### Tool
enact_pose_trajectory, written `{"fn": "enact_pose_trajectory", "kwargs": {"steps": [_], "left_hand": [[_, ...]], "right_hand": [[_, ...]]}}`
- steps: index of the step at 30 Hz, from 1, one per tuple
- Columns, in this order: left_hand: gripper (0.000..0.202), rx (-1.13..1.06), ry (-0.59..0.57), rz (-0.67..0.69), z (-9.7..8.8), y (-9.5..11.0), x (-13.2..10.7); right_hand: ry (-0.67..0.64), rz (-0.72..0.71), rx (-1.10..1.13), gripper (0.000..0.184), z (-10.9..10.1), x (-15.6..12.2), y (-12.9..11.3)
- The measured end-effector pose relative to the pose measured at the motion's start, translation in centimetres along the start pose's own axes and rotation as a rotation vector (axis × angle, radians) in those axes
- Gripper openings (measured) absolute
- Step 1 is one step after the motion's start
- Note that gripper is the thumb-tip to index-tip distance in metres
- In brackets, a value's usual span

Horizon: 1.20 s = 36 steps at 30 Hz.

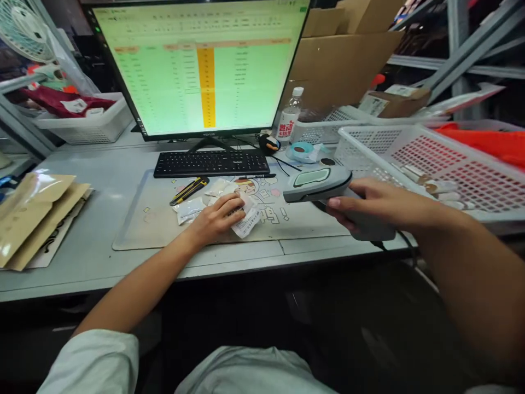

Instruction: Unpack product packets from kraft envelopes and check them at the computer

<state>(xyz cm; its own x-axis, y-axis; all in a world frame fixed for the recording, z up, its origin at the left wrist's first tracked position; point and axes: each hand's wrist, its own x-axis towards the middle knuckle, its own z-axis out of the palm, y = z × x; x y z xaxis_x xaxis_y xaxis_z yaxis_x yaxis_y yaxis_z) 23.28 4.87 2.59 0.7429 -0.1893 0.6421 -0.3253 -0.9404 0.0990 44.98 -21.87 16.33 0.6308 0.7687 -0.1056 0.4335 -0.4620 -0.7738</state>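
Scanner (pixel 318 183), gripped by its handle in the closed right hand (pixel 381 205), hangs just above the near part of the surface (pixel 102 257). Its head's long axis runs left to right, nearly level, nose pointing left at the white packet (pixel 248 221), which the left hand (pixel 217 218) clasps with curled fingers against the mat (pixel 135 230). The step in hand appears to be aiming at a label, so the next move calls for tipping the nose onto the packet's printed face; beyond lie loose packets (pixel 191 209), keyboard (pixel 211 162) and monitor (pixel 200 65).

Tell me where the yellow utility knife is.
Head view, left of centre: the utility knife lies on the desk mat, just in front of the keyboard, near the left hand.
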Motion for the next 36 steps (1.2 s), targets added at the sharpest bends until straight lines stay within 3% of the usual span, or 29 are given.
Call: {"fn": "enact_pose_trajectory", "kwargs": {"steps": [3,7,10,17,27,36], "left_hand": [[0.024,0.043,-0.121,-0.028,0.5,1.1,0.0],[0.033,0.029,-0.381,-0.018,0.3,3.1,0.7],[0.042,-0.06,-0.475,-0.001,0.0,4.1,2.1],[0.035,0.0,-0.549,-0.043,1.9,4.6,3.6],[0.049,0.051,-0.683,-0.068,0.9,5.1,3.0],[0.047,0.068,-0.601,-0.071,0.9,5.8,2.5]], "right_hand": [[-0.227,0.189,-0.056,0.051,-0.3,-0.3,0.0],[-0.154,0.229,-0.047,0.051,0.1,-0.3,1.2],[-0.161,0.212,-0.057,0.055,0.2,-0.5,2.2],[-0.316,0.013,-0.063,0.064,0.5,-0.6,3.4],[-0.622,0.002,-0.148,0.062,0.7,0.6,1.5],[-0.729,0.029,-0.219,0.061,1.2,2.3,-0.4]]}}
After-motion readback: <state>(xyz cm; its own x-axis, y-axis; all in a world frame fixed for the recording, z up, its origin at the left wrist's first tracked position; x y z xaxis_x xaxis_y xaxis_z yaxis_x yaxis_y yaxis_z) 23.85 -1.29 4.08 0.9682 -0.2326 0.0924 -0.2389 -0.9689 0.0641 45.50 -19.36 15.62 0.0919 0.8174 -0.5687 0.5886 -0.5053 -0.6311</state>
